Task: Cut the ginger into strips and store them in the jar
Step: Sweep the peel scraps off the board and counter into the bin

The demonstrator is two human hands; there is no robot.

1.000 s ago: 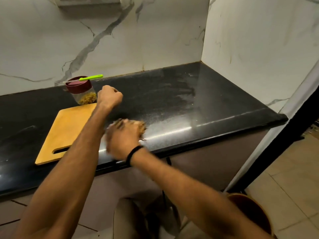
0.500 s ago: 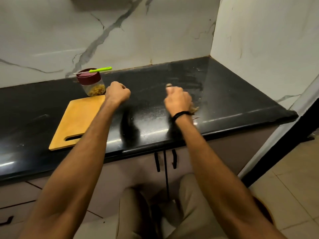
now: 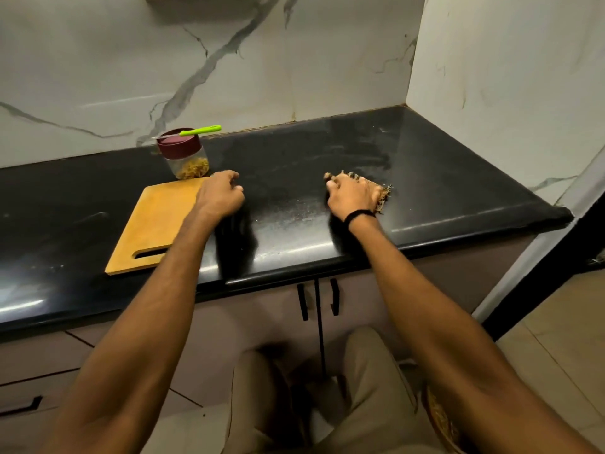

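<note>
Fingers of right hand are being clenched on frayed cloth, centre right, likely for wiping counter; left hand is being held fisted, empty.

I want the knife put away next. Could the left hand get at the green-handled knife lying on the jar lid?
Probably yes. The left hand holds nothing and sits close by the jar; the knife lies bare across the lid, with nothing between. The right hand grips a cloth.

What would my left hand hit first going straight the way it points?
Likely the marble back wall; the left hand points just right of the jar, over bare black counter.
</note>
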